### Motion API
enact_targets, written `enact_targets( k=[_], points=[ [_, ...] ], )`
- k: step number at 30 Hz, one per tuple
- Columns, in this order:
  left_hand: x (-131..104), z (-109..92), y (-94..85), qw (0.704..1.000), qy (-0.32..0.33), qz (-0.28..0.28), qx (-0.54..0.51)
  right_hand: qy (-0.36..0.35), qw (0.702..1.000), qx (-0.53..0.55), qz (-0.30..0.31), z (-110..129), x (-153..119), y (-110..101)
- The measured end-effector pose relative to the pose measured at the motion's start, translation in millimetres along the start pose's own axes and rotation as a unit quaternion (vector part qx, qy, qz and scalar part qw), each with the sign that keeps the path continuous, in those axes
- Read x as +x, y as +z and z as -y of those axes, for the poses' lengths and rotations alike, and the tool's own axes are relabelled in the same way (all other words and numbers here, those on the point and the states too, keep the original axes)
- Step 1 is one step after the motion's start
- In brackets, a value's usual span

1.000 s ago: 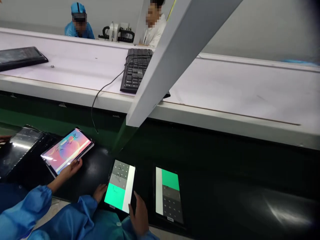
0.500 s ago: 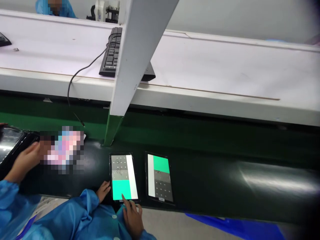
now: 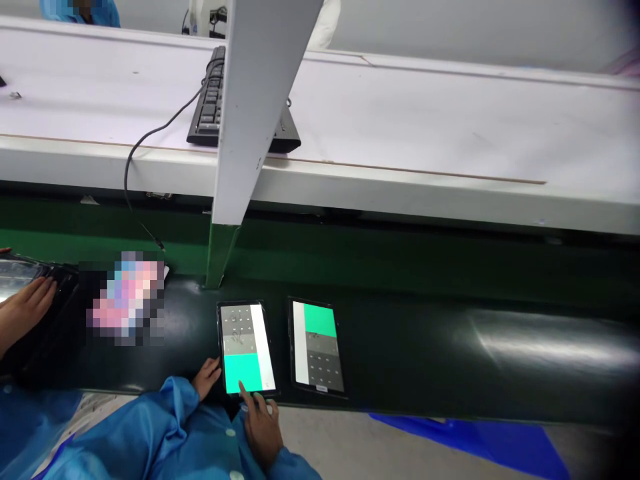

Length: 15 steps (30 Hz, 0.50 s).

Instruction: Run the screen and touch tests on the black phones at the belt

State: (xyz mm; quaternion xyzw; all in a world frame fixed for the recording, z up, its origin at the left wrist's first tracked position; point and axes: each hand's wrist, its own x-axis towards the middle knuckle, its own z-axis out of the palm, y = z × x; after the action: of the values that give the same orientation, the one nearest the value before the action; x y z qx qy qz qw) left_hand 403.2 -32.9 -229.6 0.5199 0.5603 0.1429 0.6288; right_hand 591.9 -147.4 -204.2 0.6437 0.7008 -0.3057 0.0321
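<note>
A tablet point(image 3: 246, 347) with a green, grey and white screen lies on the dark green bench. My left hand point(image 3: 207, 379) rests at its lower left edge, fingers slightly apart and holding nothing. My right hand point(image 3: 262, 424) is at the near edge, its index finger extended onto the green area of the screen and the other fingers loosely bent, with nothing in them. To the right lies a second tablet point(image 3: 318, 347) with a similar screen, the green part at its far end; neither hand touches it.
A co-worker's hand point(image 3: 27, 313) is over black-framed devices at the left. A blurred-out screen point(image 3: 130, 293) lies beside them. A white post point(image 3: 250, 113) rises from the bench before a shelf point(image 3: 400, 120) holding a keyboard point(image 3: 207, 110) with a hanging cable.
The co-worker's hand at the left has moved left, over the black devices. The view has shifted slightly. My hands keep about the same places at the tablet.
</note>
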Motion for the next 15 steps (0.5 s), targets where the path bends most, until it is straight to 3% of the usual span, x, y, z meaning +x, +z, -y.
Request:
enact_targets(
  k=[2, 4, 8, 12, 15],
  points=[
    [-1, 1, -0.9, 1.0, 0.005, 0.005, -0.005, -0.048, 0.999, 0.005, -0.025, 0, 0, -5],
    [-1, 2, -1.8, 1.0, 0.009, 0.012, -0.012, -0.071, 0.993, 0.003, -0.09, -8, 6, -18],
    [0, 8, -0.9, 1.0, 0.0, 0.019, -0.017, 0.003, 0.974, -0.003, -0.225, -39, 41, -68],
    [1, 13, 1.5, 0.999, -0.035, 0.029, -0.014, -0.031, 0.969, -0.006, -0.247, -54, 89, -113],
    [2, 14, 2.8, 0.998, -0.057, 0.013, -0.012, -0.086, 0.967, -0.013, -0.241, -45, 108, -122]
  ],
)
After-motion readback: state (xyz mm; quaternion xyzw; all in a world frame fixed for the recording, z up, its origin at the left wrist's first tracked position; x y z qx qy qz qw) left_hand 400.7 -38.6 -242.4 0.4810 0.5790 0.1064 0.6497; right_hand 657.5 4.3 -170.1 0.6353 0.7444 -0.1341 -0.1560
